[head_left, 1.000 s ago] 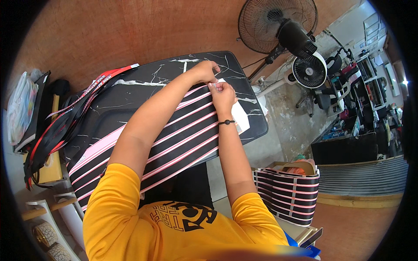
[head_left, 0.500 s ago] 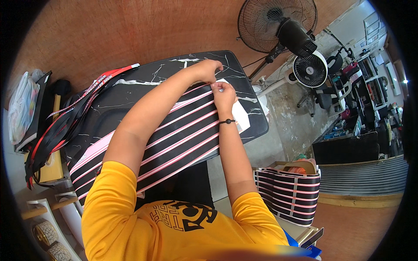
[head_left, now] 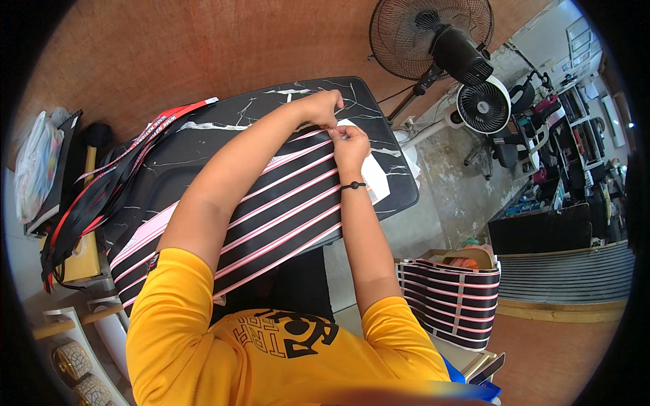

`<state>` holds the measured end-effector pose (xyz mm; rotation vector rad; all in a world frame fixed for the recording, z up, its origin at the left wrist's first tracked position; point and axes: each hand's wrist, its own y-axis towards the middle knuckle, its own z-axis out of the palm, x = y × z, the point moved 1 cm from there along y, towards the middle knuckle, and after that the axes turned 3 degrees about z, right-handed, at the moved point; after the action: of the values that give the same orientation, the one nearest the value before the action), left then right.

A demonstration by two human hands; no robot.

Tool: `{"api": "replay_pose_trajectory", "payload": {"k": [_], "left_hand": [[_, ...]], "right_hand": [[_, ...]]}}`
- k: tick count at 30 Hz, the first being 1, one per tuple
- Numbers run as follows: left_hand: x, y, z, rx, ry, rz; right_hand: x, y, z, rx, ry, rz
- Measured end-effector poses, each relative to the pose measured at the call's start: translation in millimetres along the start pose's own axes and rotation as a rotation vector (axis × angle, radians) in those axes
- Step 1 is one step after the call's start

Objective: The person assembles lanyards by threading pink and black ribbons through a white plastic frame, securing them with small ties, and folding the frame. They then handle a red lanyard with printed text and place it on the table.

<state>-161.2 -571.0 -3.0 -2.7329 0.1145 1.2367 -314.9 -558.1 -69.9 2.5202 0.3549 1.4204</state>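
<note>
A long sheet of black strips with white-and-pink edges [head_left: 284, 203] lies slanting across the black marbled table [head_left: 223, 145]. At its far right corner, my right hand [head_left: 351, 145] pinches the edge between thumb and fingers. My left hand [head_left: 321, 108] reaches over the sheet to the same corner, its fingers bent down close to the right fingertips; what they hold is hidden. White paper [head_left: 374, 177] shows beside and under my right wrist, which wears a black bracelet.
Red and black printed lanyards [head_left: 128, 159] hang over the table's left end. Beyond the right end stand a black fan [head_left: 433, 40] and a white fan [head_left: 482, 108]. A bin wrapped in similar striped material [head_left: 450, 298] stands at my right. A plastic bag [head_left: 35, 169] sits far left.
Both hands stay at the sheet's far right corner, with only slight finger movement. The whole view has shifted very slightly.
</note>
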Motion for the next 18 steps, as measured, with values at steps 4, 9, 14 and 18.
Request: {"api": "replay_pose_trajectory", "payload": {"k": [4, 9, 14, 18], "left_hand": [[0.3, 0.4, 2.0, -0.03, -0.025, -0.002], [-3.6, -1.0, 1.8, -0.036, -0.081, -0.041], [-7.0, -1.9, 3.4, -0.052, -0.027, -0.056], [-5.2, -0.3, 5.1, -0.058, -0.088, -0.09]], "right_hand": [[1.9, 0.2, -1.6, 0.0, 0.013, 0.014], [5.1, -0.2, -3.5, -0.032, 0.017, -0.005], [7.6, -1.4, -3.7, -0.03, 0.051, -0.044], [9.1, -2.3, -3.6, -0.043, 0.03, -0.073]]}}
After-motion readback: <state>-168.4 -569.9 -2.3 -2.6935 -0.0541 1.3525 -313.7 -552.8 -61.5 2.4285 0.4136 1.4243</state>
